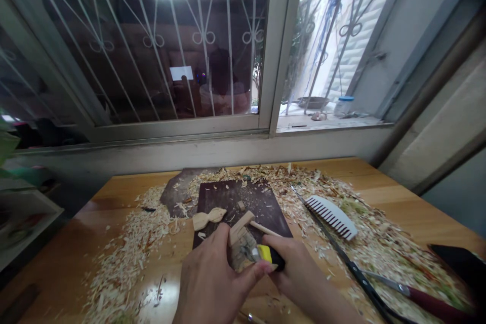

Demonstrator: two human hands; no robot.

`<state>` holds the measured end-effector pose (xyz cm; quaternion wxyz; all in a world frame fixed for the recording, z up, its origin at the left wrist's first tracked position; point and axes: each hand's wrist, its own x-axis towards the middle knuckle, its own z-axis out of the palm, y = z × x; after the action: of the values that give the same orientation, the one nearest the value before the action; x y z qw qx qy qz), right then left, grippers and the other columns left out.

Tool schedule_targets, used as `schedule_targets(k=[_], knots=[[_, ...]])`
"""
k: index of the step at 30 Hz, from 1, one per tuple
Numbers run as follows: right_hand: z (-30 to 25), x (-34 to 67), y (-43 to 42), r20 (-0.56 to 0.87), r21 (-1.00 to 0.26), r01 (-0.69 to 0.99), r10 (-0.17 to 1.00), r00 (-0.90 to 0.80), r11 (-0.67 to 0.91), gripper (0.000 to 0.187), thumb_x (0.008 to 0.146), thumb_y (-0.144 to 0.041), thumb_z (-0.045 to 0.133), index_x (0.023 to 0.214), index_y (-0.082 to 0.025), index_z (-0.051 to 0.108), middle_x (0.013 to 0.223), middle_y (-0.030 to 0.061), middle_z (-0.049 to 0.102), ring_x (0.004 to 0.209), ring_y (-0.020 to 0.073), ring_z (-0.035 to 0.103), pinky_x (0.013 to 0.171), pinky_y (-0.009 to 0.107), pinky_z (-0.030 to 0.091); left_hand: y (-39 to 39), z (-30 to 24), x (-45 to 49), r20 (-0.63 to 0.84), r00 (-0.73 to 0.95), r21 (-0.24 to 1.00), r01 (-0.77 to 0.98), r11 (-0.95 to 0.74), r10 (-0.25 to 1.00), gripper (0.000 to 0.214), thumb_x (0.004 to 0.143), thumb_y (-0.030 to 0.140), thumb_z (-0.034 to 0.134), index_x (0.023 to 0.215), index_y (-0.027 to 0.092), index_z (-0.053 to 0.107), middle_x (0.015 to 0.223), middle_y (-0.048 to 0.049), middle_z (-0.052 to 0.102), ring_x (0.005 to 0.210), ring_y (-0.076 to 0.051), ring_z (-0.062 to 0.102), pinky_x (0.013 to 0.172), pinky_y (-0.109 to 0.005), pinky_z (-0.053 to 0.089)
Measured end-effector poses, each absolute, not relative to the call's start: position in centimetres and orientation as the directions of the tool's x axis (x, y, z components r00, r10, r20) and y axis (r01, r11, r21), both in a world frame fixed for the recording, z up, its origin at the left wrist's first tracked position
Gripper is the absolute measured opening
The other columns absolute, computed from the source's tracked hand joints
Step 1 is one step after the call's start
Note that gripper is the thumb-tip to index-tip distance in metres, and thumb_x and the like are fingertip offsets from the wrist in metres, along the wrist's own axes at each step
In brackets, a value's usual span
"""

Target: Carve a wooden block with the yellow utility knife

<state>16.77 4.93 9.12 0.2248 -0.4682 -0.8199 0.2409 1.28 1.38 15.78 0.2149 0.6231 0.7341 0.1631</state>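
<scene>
My left hand (210, 268) is closed around a carved piece of pale wood (243, 245), its surface cut and marked with grey. In my right hand (294, 263) is a yellow-and-black-handled cutting tool (265, 253), pressed close against the wood; its blade is mostly hidden. Below them lies a dark board (228, 192) bearing a small wooden cube (241, 206) and a pinched-waist wooden piece (210, 218). A thin wooden stick (266, 228) shows just beyond my right hand.
Wood shavings (129, 248) ring the wooden table (152, 179). On the right lie a white comb (333, 216), a long black-handled knife (366, 283) and a red-handled tool (433, 304). A barred window (190, 129) stands behind the table.
</scene>
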Motion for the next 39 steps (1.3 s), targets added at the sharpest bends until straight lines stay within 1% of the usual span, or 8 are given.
schedule_targets(k=[6,10,13,16,19,27,34,39], knots=[[9.7,17.0,4.6,0.135,-0.610,0.642,0.860,-0.492,0.464,0.015,0.070,-0.026,0.053,0.059,-0.019,0.047,0.058,-0.0026,0.053,0.058,0.0114,0.048,0.051,0.021,0.026,1.7,15.5,1.0,-0.188,-0.117,0.570,0.796,0.205,0.975,0.049,0.053,0.050,0.063,0.093,0.025,0.053,0.084,-0.0011,0.064,0.083,-0.024,0.059,0.062,-0.027,0.039],[9.5,16.9,4.6,0.141,-0.608,0.646,0.864,-0.484,0.461,0.011,0.069,-0.021,0.051,0.059,-0.019,0.047,0.059,-0.0029,0.053,0.057,0.0107,0.047,0.051,0.021,0.025,1.8,15.5,0.8,-0.185,-0.084,0.579,0.796,0.177,0.979,0.046,0.055,0.052,0.060,0.092,0.025,0.054,0.079,-0.0009,0.064,0.077,-0.022,0.060,0.061,-0.026,0.039],[9.5,16.8,4.5,0.134,-0.614,0.645,0.865,-0.484,0.455,0.009,0.068,-0.020,0.051,0.059,-0.019,0.048,0.060,-0.0028,0.054,0.057,0.0107,0.047,0.051,0.021,0.025,1.9,15.4,0.7,-0.180,-0.082,0.572,0.802,0.172,0.980,0.049,0.053,0.054,0.061,0.092,0.025,0.054,0.078,-0.0011,0.065,0.075,-0.022,0.059,0.059,-0.026,0.038],[9.6,16.8,4.5,0.121,-0.620,0.638,0.859,-0.498,0.457,0.009,0.069,-0.021,0.050,0.060,-0.019,0.049,0.060,-0.0028,0.055,0.057,0.0107,0.048,0.051,0.021,0.026,2.0,15.2,0.7,-0.169,-0.085,0.574,0.802,0.168,0.982,0.055,0.050,0.053,0.063,0.097,0.025,0.054,0.078,-0.0008,0.065,0.075,-0.023,0.059,0.059,-0.027,0.038],[9.5,16.8,4.4,0.118,-0.615,0.644,0.861,-0.495,0.454,0.008,0.068,-0.020,0.049,0.060,-0.019,0.049,0.059,-0.0028,0.054,0.056,0.0110,0.048,0.051,0.021,0.026,1.9,15.0,0.8,-0.150,-0.065,0.601,0.787,0.142,0.987,0.057,0.052,0.053,0.062,0.102,0.026,0.053,0.077,-0.0002,0.065,0.074,-0.022,0.059,0.059,-0.026,0.038],[8.7,16.7,5.0,0.133,-0.645,0.624,0.869,-0.476,0.441,0.006,0.069,-0.021,0.048,0.066,-0.020,0.053,0.067,0.0002,0.059,0.063,0.0136,0.052,0.053,0.022,0.031,2.0,15.2,1.0,-0.118,0.009,0.636,0.769,0.069,0.993,0.046,0.059,0.053,0.058,0.094,0.024,0.055,0.071,0.0005,0.062,0.068,-0.019,0.057,0.057,-0.025,0.037],[8.5,16.5,5.2,0.123,-0.637,0.644,0.880,-0.459,0.424,0.007,0.069,-0.021,0.049,0.069,-0.019,0.055,0.072,0.0025,0.061,0.068,0.0156,0.054,0.056,0.022,0.033,2.1,14.9,1.1,-0.157,0.036,0.646,0.760,0.075,0.987,0.036,0.062,0.051,0.057,0.084,0.022,0.054,0.071,0.0023,0.062,0.066,-0.016,0.056,0.057,-0.024,0.037],[8.4,16.5,5.3,0.115,-0.615,0.677,0.895,-0.431,0.405,0.008,0.065,-0.017,0.049,0.070,-0.020,0.055,0.073,0.0022,0.062,0.070,0.0158,0.055,0.057,0.022,0.033,2.2,14.7,1.1,-0.137,0.020,0.643,0.762,0.073,0.990,0.039,0.063,0.051,0.057,0.090,0.023,0.054,0.073,0.0016,0.063,0.066,-0.017,0.057,0.056,-0.024,0.036]])
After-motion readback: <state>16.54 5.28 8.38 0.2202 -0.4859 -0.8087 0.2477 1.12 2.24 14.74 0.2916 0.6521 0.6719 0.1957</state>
